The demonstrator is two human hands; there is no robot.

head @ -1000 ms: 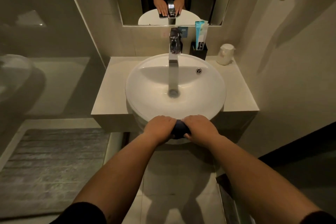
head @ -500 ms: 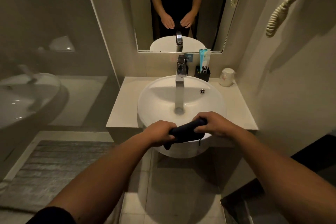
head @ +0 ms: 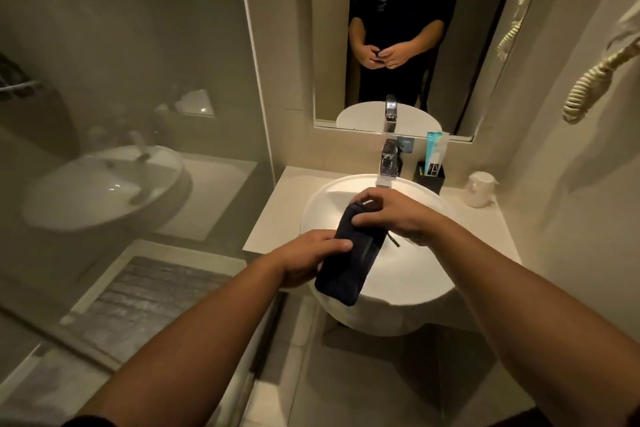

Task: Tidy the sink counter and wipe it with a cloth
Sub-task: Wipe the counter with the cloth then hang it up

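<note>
Fingers of the right hand are curled and pinched around the far end of a dark cloth, which is folded into a long bundle. The near half of the bundle is gripped from the 9 o'clock side by the left hand, thumb laid across the top and fingers hidden beneath. A short dark strap or thread (too small to tell which) hangs from the cloth at its 3 o'clock edge.

The cloth is held in the air above the near rim of a round white sink. At 12 o'clock from the hands a chrome tap is mounted at the back of the bowl. The pale counter is seen on both sides of the sink. At 1 o'clock, near the wall, a black holder with a light blue tube standing in it is set on the counter, and at 2 o'clock a small white container is placed well apart from it. A mirror is fixed on the wall above the tap, and both hands with the cloth are reflected in it.
</note>
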